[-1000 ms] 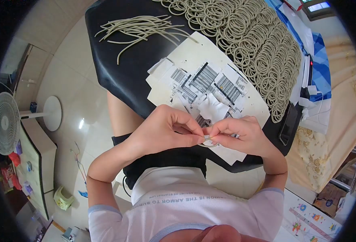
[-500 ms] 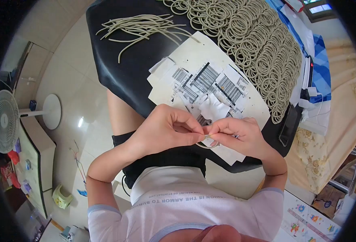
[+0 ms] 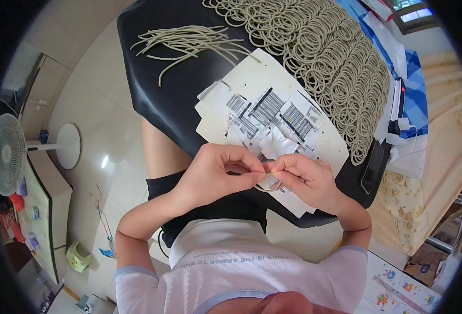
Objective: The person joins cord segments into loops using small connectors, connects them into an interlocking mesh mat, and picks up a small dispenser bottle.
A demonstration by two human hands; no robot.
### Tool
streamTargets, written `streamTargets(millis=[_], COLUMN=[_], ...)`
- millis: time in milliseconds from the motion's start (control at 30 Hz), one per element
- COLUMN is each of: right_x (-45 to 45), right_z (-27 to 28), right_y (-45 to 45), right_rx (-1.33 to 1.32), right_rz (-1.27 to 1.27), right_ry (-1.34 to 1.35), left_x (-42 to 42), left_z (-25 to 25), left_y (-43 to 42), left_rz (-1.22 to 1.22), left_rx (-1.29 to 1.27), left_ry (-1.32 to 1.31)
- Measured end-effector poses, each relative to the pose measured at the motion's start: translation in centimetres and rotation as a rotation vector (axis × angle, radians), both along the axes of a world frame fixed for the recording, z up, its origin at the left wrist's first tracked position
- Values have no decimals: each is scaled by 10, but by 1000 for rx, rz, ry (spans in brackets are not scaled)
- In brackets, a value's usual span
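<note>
Cardboard sheet (image 3: 218, 123) bearing barcode labels (image 3: 267, 107) at near edge of black table (image 3: 176, 112), loose cords (image 3: 194, 44) toward far-left corner, left hand (image 3: 212, 171) and right hand (image 3: 310, 181) pinched on cord loop (image 3: 269, 190), fingertips meeting

A dark phone (image 3: 375, 167) lies near the lower right corner of the black tabletop (image 3: 163, 107). Along the right edge stands a power strip (image 3: 396, 111) with 1 small red light (image 3: 403, 89), beside a blue checked cloth (image 3: 415, 99). Beyond, a beige cloth (image 3: 406, 193) carries a flower pattern. Well apart from the left edge are 1 white fan (image 3: 8, 154), a pale cabinet (image 3: 58, 209) and 1 light green plastic object (image 3: 77, 257) on the tiled floor (image 3: 97, 99).
</note>
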State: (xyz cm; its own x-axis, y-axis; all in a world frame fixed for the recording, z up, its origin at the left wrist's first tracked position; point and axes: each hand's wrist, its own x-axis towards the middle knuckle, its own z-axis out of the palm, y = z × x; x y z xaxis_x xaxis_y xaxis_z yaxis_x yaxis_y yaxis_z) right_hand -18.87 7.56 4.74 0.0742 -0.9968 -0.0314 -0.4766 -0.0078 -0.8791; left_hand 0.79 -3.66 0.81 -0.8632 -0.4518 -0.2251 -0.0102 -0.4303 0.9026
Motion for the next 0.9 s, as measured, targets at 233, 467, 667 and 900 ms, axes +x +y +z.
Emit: streamTargets(millis=[233,467,667,900], right_x=[-4,-14,-14,-14], right_z=[-3,12,3,9], right_y=[2,2,7,7], right_rx=[-214,-167,-151,-156], right_rz=[79,152,92,97], right_ry=[64,-360,-573,-535], left_x=[1,-9,-23,-32], left_z=[0,-13,-24,-21], left_y=[15,24,31,36], left_rz=[158,271,162,77], left_rx=[-328,9,914,1320], left_ry=[123,543,895,1051])
